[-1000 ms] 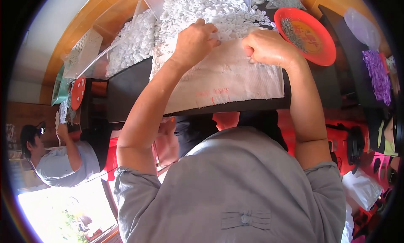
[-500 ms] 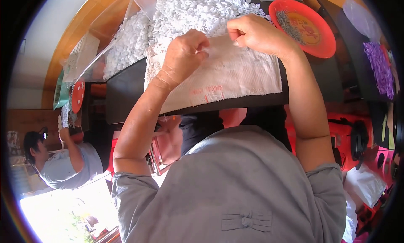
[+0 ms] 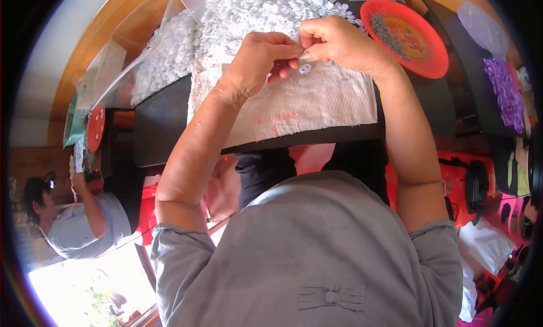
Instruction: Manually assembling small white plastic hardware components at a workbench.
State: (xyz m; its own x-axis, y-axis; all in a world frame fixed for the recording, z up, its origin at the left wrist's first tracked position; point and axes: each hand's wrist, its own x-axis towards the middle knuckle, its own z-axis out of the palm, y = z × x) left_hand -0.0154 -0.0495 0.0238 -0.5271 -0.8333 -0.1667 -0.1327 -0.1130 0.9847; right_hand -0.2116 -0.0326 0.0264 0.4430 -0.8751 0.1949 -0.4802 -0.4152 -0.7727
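White disc (image 3: 305, 69): just below the right hand's (image 3: 342, 41) fingertips, above the cloth (image 3: 325, 100) near the bench's (image 3: 161, 123) front edge
Grip: right and left hand (image 3: 249, 61) pinched together, anything clamped too small to tell
Beyond: heaped discs (image 3: 249, 13), red plate (image 3: 436, 62) rightward

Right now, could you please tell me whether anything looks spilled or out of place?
A few white pieces lie loose beside the red plate, apart from the main heap, so they look strayed.
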